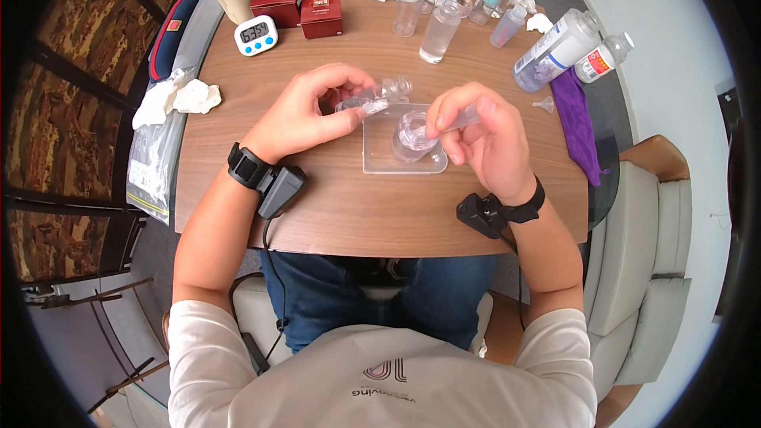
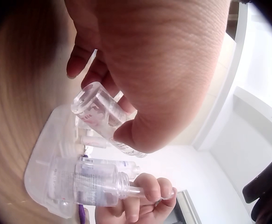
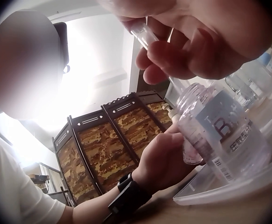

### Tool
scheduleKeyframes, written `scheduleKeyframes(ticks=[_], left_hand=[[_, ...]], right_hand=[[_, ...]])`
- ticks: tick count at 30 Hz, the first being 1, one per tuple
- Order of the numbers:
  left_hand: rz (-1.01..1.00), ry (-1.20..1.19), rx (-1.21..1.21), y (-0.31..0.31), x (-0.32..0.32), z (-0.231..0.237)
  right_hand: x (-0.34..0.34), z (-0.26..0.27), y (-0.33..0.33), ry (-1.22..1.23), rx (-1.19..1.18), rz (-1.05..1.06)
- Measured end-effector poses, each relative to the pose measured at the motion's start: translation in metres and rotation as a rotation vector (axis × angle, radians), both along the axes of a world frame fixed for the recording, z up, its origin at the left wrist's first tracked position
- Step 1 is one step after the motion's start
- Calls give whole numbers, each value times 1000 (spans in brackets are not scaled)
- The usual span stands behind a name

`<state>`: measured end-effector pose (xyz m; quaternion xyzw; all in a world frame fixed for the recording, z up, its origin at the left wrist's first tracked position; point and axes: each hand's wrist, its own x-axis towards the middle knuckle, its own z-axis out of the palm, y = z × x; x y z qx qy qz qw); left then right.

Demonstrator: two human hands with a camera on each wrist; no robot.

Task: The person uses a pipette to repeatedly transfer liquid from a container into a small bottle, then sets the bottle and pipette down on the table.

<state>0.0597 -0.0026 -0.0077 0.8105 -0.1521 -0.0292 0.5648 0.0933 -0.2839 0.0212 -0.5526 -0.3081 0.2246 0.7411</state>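
Carefully handled, this calls for a steady right wrist. Inward from the desk's near edge, a shallow clear plastic tray (image 1: 377, 168) carries an uncapped clear bottle with a blue-grey label (image 3: 222, 119), standing upright within its rim. The right hand (image 1: 487, 133) pinches a slim translucent plastic dropper (image 3: 175, 85), its lower end in that bottle's mouth; best keep it off the neck and squeeze gently, though whether it is pressed I cannot tell. The left hand (image 1: 305, 115) grips a small clear bottle with reddish print (image 2: 98, 106), tilted beside the tray's far-left corner; holding it close shortens any drip. Toward the desk's far edge stands a tall clear bottle of liquid (image 1: 440, 33), safely apart from both elbows.
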Motion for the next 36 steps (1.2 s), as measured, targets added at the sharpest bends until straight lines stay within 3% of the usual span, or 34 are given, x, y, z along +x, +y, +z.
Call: scheduleKeyframes(ticks=[3,9,17,36], left_hand=[[-13,6,10,-1,0,1],[-14,-3,19,1,0,-1],[-52,-76,70,-3,-3,4],[-59,-77,89,-5,-2,6]], right_hand=[[-2,1,-2,-47,-24,-52],[20,11,-25,9,341,-60],[38,6,-32,344,652,-74],[35,-2,-24,198,541,-41]])
